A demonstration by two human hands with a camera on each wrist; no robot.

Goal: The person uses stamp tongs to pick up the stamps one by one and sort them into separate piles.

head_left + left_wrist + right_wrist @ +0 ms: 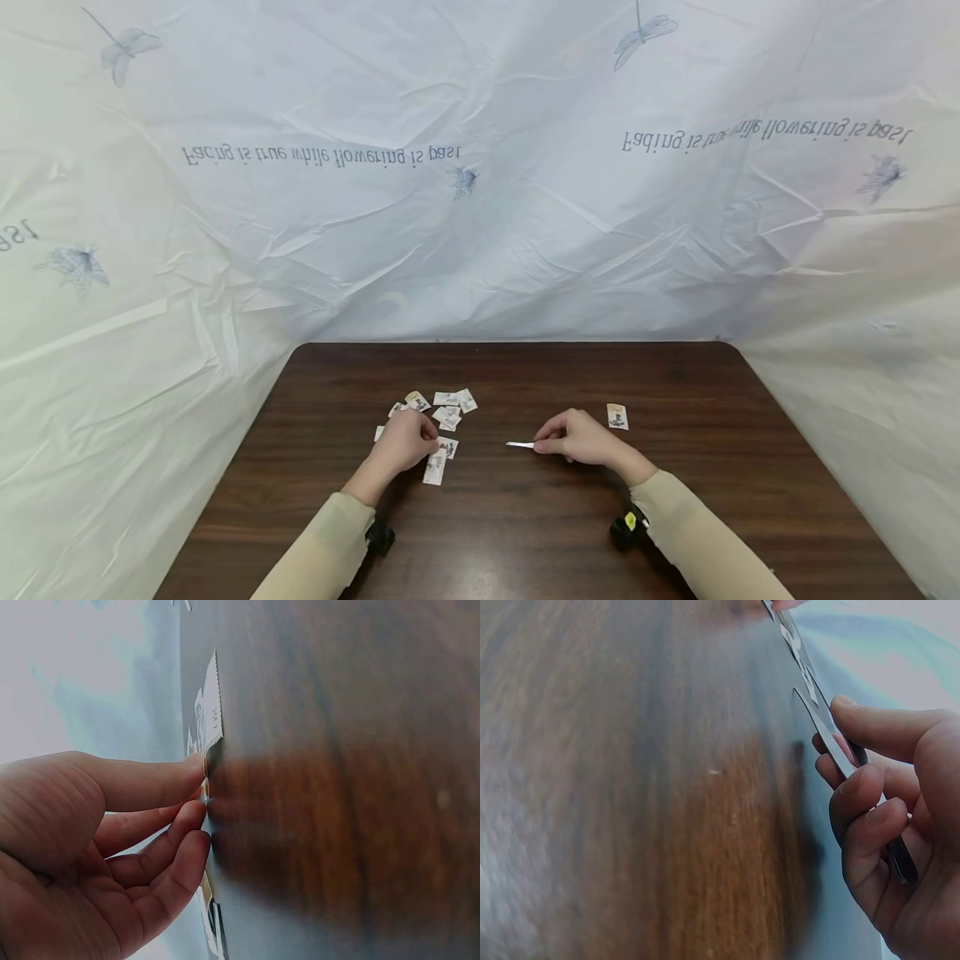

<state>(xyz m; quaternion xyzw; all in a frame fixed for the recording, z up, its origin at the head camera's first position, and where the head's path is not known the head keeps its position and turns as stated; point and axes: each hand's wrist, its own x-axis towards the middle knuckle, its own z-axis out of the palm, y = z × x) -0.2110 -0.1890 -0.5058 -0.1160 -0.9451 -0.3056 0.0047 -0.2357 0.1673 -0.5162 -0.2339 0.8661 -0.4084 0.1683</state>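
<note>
Tweezers (521, 444) are held in my right hand (585, 439), points toward the left. In the right wrist view the tweezers' arms (831, 742) stand apart with no paper between the tips, and the fingers of my right hand (900, 802) curl round them. My left hand (400, 442) is low over a loose group of small printed paper pieces. The left wrist view has thumb and forefinger of my left hand (112, 840) pinching the near end of a serrated-edged paper piece (212, 709); the forefinger's tip is partly hidden.
One separate printed piece (617, 417) lies on the dark wooden table (525, 533) to the right of my right hand. More pieces (447, 416) lie beyond my left hand, some overlapping. A white printed cloth (480, 250) hangs behind and beside the table.
</note>
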